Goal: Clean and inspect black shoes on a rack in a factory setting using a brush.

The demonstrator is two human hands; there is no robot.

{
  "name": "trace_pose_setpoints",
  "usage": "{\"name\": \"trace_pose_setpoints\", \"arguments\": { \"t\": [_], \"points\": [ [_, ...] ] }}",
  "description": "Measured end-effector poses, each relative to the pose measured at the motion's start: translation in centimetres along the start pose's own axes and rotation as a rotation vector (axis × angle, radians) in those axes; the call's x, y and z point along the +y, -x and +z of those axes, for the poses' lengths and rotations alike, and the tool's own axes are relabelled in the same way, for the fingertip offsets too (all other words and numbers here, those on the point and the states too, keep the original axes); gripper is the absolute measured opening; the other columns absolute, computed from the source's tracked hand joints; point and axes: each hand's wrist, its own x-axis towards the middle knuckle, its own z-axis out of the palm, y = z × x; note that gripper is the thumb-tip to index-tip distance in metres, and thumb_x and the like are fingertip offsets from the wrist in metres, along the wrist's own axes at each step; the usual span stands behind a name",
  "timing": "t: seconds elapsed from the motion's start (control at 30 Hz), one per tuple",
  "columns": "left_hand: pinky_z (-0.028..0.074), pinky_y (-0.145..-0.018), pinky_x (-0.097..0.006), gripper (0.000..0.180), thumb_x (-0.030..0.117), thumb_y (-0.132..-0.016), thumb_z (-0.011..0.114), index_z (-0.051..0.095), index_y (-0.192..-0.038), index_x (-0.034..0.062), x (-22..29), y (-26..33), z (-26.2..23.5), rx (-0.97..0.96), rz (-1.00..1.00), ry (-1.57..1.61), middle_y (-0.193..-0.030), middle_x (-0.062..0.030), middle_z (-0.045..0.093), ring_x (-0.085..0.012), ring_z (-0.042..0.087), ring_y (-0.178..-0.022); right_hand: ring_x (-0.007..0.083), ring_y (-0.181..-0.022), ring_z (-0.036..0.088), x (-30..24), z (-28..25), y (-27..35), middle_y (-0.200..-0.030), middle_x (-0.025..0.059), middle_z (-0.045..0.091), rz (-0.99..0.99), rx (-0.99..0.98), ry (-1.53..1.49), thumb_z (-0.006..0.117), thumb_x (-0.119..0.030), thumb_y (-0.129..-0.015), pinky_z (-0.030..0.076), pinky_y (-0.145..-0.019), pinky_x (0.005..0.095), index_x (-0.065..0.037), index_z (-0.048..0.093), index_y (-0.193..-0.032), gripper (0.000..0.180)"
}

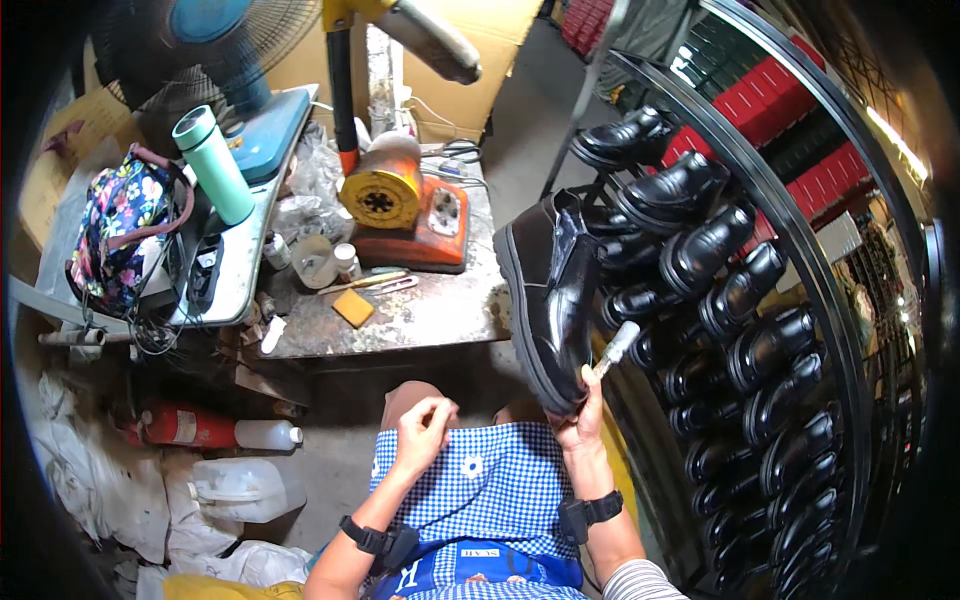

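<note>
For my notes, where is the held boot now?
The boot is just right of centre in the head view, in the right hand, left of the rack.

Left hand [424,432] hovers, loosely curled; right hand [582,424] grips.

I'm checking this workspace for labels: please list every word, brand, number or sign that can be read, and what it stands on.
I'll give places, not wording.
Blue checked apron: white and dark lettering low on the front, partly legible; not copied.
Red cylinder: pale label, too small to read.
Black boot in the right hand: no lettering I can make out.
Elsewhere: any print is too small or blurred.
</note>
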Motion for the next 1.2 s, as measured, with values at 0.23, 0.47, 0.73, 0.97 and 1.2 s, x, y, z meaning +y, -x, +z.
{"name": "trace_pose_setpoints", "arguments": {
  "t": [0.23, 0.47, 0.73, 0.97, 1.2],
  "points": [
    [0.040, -0.043, -0.017, 0.027, 0.021, -0.085, 0.058, 0.054, -0.103, 0.0017, 9.1, -4.4, 4.4, -0.141, 0.184, -0.239, -0.079, -0.0019, 0.057, -0.0048, 0.052, -0.054, 0.0218, -0.092, 0.061, 2.6, -2.9, 2.7, -0.105, 0.0128, 0.060, -0.082, -0.221, 0.218, 0.056, -0.033, -0.079, 0.050, -0.082, 0.0340, 0.000, 0.053, -0.110, 0.046],
    [0.038, -0.046, -0.023, 0.025, 0.026, -0.084, 0.057, 0.054, -0.077, 0.0018, 7.3, -5.7, 4.2, -0.362, 0.142, -0.219, -0.055, 0.0002, 0.047, -0.0079, 0.045, -0.049, 0.0246, -0.095, 0.059, 2.4, -3.5, 5.5, -0.110, 0.0158, 0.055, -0.186, -0.266, 0.283, 0.059, -0.018, -0.075, 0.050, -0.083, 0.0365, 0.006, 0.041, -0.119, 0.054],
    [0.033, -0.036, -0.018, 0.029, 0.031, -0.091, 0.047, 0.053, -0.080, 0.0051, 12.4, -5.6, 4.7, -0.511, -0.155, 0.383, -0.066, 0.0003, 0.050, -0.0050, 0.044, -0.044, 0.0229, -0.099, 0.057, 2.5, -5.0, 5.7, -0.110, 0.0129, 0.056, -0.249, -0.297, 0.393, 0.062, -0.014, -0.073, 0.048, -0.085, 0.0342, 0.004, 0.045, -0.117, 0.051],
    [0.039, -0.040, -0.018, 0.036, 0.034, -0.092, 0.041, 0.055, -0.094, 0.0009, 10.3, -5.9, 2.7, -0.311, 0.101, 0.387, -0.069, -0.0044, 0.055, -0.0096, 0.051, -0.045, 0.0258, -0.092, 0.061, 1.6, -5.0, 2.3, -0.107, 0.0171, 0.059, -0.009, -0.153, 0.061, 0.055, -0.032, -0.080, 0.050, -0.082, 0.0373, 0.003, 0.049, -0.114, 0.049],
    [0.041, -0.044, -0.025, 0.022, 0.015, -0.086, 0.051, 0.057, -0.069, 0.0014, -5.8, -2.7, -2.9, 0.103, 0.226, -0.347, -0.056, -0.0051, 0.054, -0.0117, 0.053, -0.048, 0.0107, -0.056, 0.060, 0.0, 1.7, -6.7, -0.089, 0.0062, 0.065, 0.001, -0.248, 0.000, 0.058, -0.032, -0.081, 0.043, -0.039, 0.0175, -0.006, 0.059, -0.095, 0.030]
  ]
}}
